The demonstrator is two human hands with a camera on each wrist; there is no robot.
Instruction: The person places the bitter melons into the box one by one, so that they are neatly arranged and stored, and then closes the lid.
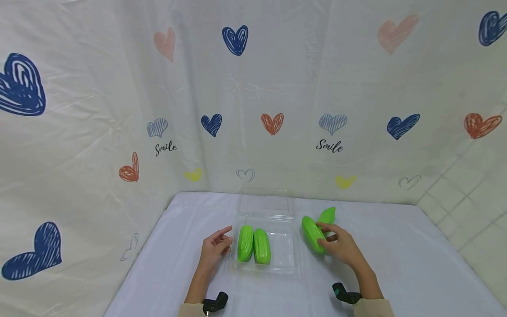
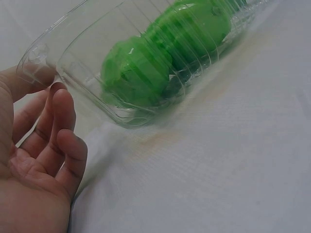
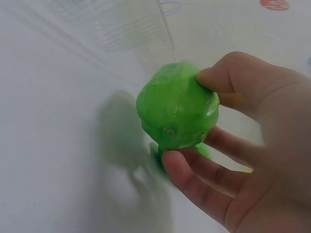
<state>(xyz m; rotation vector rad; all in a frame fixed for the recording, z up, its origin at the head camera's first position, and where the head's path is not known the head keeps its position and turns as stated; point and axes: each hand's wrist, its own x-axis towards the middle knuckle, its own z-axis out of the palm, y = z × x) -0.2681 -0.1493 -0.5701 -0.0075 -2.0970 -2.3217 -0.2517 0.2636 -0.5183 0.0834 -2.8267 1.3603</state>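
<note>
In the head view, a clear plastic clamshell box (image 1: 283, 246) lies unfolded on the table, with two green cucumber-shaped vegetables, one left (image 1: 245, 244) and one right (image 1: 262, 246), side by side in its left part. My left hand (image 1: 214, 248) is at the box's left edge. Its thumb and a fingertip lightly pinch the rim corner (image 2: 36, 63) in the left wrist view. My right hand (image 1: 340, 242) grips another green vegetable (image 3: 175, 109) between thumb and fingers, right of the box. A further green vegetable (image 1: 328, 215) lies just behind it, partly covered.
The box's raised clear lid (image 1: 265, 204) stands toward the back of the white-covered table (image 1: 388, 255). A curtain (image 1: 293, 79) printed with hearts hangs behind the table. Black wrist cameras, left (image 1: 215, 303) and right (image 1: 345, 293), sit on both wrists.
</note>
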